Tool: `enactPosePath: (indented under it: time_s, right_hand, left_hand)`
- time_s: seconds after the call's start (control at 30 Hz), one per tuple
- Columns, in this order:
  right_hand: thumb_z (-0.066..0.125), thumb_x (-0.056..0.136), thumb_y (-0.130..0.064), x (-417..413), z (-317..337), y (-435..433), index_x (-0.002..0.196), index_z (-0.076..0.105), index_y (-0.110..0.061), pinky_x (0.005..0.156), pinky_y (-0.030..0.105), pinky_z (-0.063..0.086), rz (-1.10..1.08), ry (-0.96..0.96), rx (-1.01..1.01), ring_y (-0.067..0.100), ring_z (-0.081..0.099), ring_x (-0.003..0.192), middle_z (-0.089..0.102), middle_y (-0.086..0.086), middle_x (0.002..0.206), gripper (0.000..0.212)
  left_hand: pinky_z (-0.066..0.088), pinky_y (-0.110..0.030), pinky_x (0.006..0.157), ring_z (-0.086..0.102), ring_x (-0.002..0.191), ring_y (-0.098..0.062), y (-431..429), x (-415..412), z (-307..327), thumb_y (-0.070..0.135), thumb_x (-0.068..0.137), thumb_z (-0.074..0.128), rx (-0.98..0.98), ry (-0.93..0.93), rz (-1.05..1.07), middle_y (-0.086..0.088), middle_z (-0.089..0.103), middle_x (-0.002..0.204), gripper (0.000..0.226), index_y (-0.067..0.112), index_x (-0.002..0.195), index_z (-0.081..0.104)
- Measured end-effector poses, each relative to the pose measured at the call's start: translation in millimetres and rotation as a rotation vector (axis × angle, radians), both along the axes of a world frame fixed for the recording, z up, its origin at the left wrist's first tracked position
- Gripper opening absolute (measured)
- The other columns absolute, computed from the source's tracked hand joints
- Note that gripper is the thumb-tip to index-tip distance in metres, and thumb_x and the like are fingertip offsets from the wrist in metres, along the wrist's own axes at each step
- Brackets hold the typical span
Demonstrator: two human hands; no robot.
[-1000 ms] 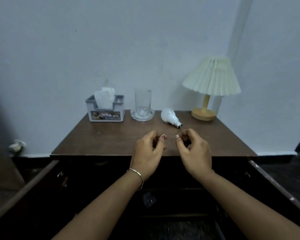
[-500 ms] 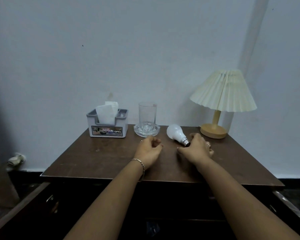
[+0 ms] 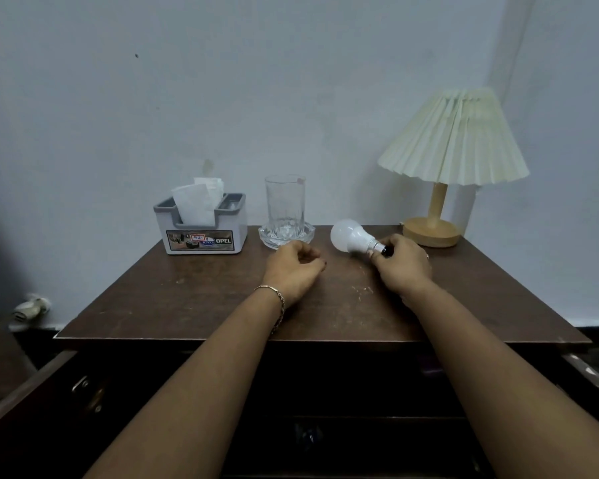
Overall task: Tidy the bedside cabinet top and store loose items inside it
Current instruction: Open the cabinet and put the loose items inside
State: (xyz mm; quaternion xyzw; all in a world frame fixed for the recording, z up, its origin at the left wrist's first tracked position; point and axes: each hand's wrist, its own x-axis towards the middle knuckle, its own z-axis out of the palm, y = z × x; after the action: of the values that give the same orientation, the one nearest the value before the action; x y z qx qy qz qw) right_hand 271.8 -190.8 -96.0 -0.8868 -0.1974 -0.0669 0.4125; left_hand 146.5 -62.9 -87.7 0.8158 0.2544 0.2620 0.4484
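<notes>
A white light bulb lies on its side on the brown cabinet top, its metal base pointing right. My right hand pinches that base with fingers and thumb. My left hand rests on the top near the middle, fingers loosely curled and holding nothing, just in front of the glass dish. The cabinet's doors stand swung open below, and its inside is dark.
At the back stand a grey tissue holder with white tissue, a clear glass in a glass dish, and a lamp with a pleated cream shade on a wooden base. A wall rises right behind.
Both hands have moved forward from the front edge over the top. My right hand has reached the bulb and taken its base. The view has tilted up and closer.
</notes>
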Motion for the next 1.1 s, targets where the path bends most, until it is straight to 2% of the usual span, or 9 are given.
enactPosePath:
  time_s: [0.17,0.3,0.4,0.5,0.6,0.7,0.77,0.83,1.1]
  right_hand:
    - [0.054,0.095,-0.024,-8,2,-9,0.113,0.060,-0.010,0.076,0.033,0.040,0.027,-0.006,0.108,0.028,0.056,0.101,0.064,0.011,0.109,0.024]
    - [0.052,0.096,-0.024,-20,1,-20,0.101,0.058,-0.014,0.075,0.032,0.041,0.139,0.068,0.276,0.023,0.058,0.096,0.068,0.008,0.106,0.012]
    - [0.053,0.096,-0.024,-37,2,-29,0.098,0.057,-0.018,0.088,0.037,0.046,0.236,0.121,0.391,0.021,0.062,0.099,0.070,0.006,0.101,0.007]
    - [0.054,0.096,-0.024,-59,2,-40,0.103,0.057,-0.017,0.083,0.031,0.046,0.317,0.149,0.455,0.018,0.063,0.098,0.071,0.005,0.101,0.010]
    - [0.054,0.096,-0.025,-85,1,-53,0.108,0.058,-0.019,0.075,0.022,0.042,0.389,0.201,0.500,0.011,0.062,0.093,0.070,0.005,0.104,0.014]
    - [0.055,0.096,-0.023,-112,-2,-65,0.109,0.059,-0.016,0.084,0.029,0.049,0.477,0.255,0.517,0.014,0.063,0.096,0.069,0.009,0.108,0.015]
    - [0.056,0.095,-0.023,-130,-3,-73,0.108,0.059,-0.016,0.090,0.031,0.052,0.534,0.300,0.529,0.018,0.066,0.102,0.068,0.010,0.110,0.015]
    - [0.056,0.095,-0.021,-146,-5,-81,0.108,0.059,-0.017,0.088,0.027,0.054,0.599,0.360,0.529,0.016,0.068,0.101,0.068,0.007,0.111,0.014]
    - [0.062,0.090,-0.012,-181,-38,-92,0.111,0.061,-0.010,0.078,0.021,0.055,0.742,0.615,0.343,0.016,0.069,0.089,0.070,0.009,0.099,0.022]
  left_hand:
    - [0.045,-0.022,0.093,0.059,0.105,-0.010,-13,-1,1,0.029,0.077,0.073,-0.035,-0.006,-0.030,0.003,0.064,0.110,0.039,0.016,0.111,0.060]
    - [0.042,-0.032,0.104,0.054,0.115,-0.014,-24,-4,3,0.033,0.075,0.074,-0.096,0.014,-0.057,0.000,0.055,0.123,0.058,0.017,0.125,0.049]
    - [0.039,-0.035,0.108,0.051,0.119,-0.017,-35,-8,5,0.037,0.070,0.078,-0.292,-0.072,-0.091,-0.005,0.050,0.130,0.079,0.016,0.135,0.038]
    - [0.038,-0.033,0.106,0.051,0.111,-0.008,-51,-16,8,0.048,0.057,0.078,-0.557,-0.188,-0.180,-0.001,0.053,0.127,0.099,0.015,0.138,0.031]
    - [0.047,-0.028,0.091,0.057,0.096,-0.007,-71,-28,12,0.034,0.075,0.074,-0.701,-0.339,-0.247,0.002,0.060,0.110,0.072,0.013,0.134,0.038]
    - [0.055,-0.023,0.070,0.066,0.096,-0.024,-86,-53,16,0.020,0.083,0.069,-0.828,-0.506,-0.270,-0.008,0.063,0.106,0.055,0.006,0.130,0.045]
    - [0.055,-0.030,0.080,0.064,0.105,-0.031,-89,-76,15,0.017,0.084,0.067,-0.865,-0.559,-0.272,-0.013,0.062,0.107,0.049,0.002,0.126,0.048]
    - [0.053,-0.034,0.088,0.065,0.102,-0.027,-88,-101,9,0.018,0.086,0.065,-0.851,-0.527,-0.274,-0.012,0.063,0.107,0.047,0.001,0.127,0.049]
    - [0.053,-0.033,0.095,0.066,0.108,-0.022,-66,-187,-40,0.026,0.083,0.064,-0.715,-0.154,-0.360,-0.008,0.068,0.119,0.049,0.010,0.128,0.052]
